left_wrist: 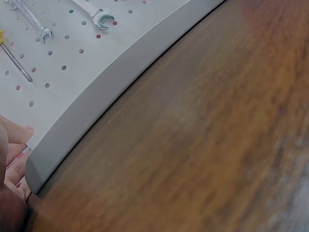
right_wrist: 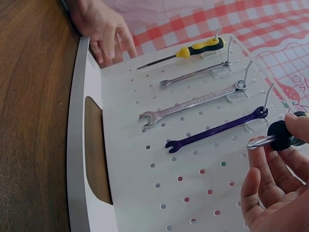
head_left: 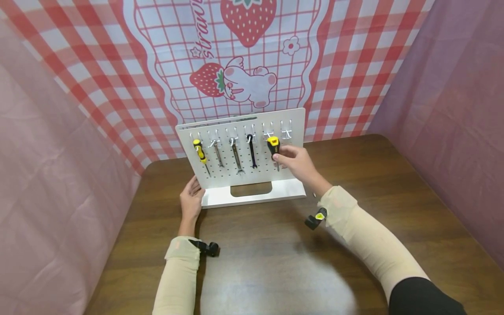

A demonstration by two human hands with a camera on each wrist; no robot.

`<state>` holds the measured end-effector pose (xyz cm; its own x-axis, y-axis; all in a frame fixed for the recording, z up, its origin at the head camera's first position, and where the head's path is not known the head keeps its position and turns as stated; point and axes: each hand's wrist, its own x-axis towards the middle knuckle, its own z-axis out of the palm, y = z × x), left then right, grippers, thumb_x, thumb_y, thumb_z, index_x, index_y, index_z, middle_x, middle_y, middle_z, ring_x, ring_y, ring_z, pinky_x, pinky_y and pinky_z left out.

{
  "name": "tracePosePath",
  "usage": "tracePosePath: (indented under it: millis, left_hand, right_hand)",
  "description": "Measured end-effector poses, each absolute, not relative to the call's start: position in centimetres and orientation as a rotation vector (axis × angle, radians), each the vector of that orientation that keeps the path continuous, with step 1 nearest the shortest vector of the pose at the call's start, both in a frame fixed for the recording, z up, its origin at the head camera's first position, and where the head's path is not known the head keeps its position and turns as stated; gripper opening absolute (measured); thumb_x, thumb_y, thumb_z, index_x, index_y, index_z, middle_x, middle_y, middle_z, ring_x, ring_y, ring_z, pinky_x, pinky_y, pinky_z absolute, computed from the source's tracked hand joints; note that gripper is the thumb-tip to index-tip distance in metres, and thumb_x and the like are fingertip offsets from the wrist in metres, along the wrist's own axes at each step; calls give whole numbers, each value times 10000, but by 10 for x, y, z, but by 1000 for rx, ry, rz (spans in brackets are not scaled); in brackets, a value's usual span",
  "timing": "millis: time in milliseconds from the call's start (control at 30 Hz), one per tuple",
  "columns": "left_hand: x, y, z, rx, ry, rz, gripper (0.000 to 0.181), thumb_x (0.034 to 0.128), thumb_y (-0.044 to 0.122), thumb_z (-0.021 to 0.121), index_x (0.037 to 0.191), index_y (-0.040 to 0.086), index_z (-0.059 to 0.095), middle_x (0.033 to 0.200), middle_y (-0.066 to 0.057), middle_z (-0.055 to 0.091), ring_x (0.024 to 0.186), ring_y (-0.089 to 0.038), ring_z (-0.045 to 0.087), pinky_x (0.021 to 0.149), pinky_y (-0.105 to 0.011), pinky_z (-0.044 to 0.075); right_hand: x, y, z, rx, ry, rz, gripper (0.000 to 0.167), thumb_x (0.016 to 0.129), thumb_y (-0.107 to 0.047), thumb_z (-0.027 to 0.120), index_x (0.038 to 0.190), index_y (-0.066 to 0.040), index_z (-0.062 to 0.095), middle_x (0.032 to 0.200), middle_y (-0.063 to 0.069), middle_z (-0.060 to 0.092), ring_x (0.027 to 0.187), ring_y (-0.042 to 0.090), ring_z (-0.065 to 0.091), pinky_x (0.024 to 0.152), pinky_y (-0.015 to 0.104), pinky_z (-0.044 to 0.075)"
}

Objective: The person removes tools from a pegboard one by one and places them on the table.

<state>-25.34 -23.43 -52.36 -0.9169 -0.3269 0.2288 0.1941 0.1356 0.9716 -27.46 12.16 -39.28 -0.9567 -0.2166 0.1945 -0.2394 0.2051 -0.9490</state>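
Observation:
A white pegboard [head_left: 220,175] stands on the table, leaning back. My left hand [head_left: 191,199] holds its lower left edge, thumb in front and fingers behind in the left wrist view. Before the board's right part, my right hand [head_left: 295,162] grips a short screwdriver [head_left: 273,143] by its black and yellow handle, tip downward near a hook. The right wrist view shows its cross-shaped tip [right_wrist: 256,142]. From hooks hang a yellow and black screwdriver [head_left: 200,153], a small silver wrench [head_left: 218,154], a larger silver wrench [head_left: 236,156] and a dark wrench [head_left: 252,151].
A white hook [head_left: 286,133] at the board's far right bears no tool. The board's foot has a long cutout and rests on the brown wooden table [head_left: 252,253]. Behind hangs a red and white checked cloth [head_left: 342,65]; pink curtains flank both sides.

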Motion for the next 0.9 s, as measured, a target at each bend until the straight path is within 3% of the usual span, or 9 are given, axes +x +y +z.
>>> tracePosePath:
  millis: [433,667,900]
  left_hand:
    - [-252,-235,-521,136,-2053,-1848,565,934,-103,604,1475,14,491,1384,-263,568,1275,-370,545,1087,-466,432]
    - [-252,-235,-522,166,-2061,-1832,565,925,-106,610,1466,20,509,1355,-242,595,1243,-332,568,1067,-433,453]
    - [-254,-234,-523,158,-2042,-1842,563,918,-117,614,1459,7,514,1343,-265,594,1241,-353,569,1064,-442,454]
  right_hand:
    - [-265,127,-388,495,-2400,1900,315,959,-182,706,1175,44,670,1045,206,724,912,273,693,808,414,577]
    - [-263,135,-391,502,-2401,1860,330,953,-176,709,1176,63,668,1030,208,729,880,223,695,766,313,566]
    - [-261,147,-395,417,-2427,1810,347,947,-204,721,1194,37,681,1062,191,731,861,177,670,755,309,557]
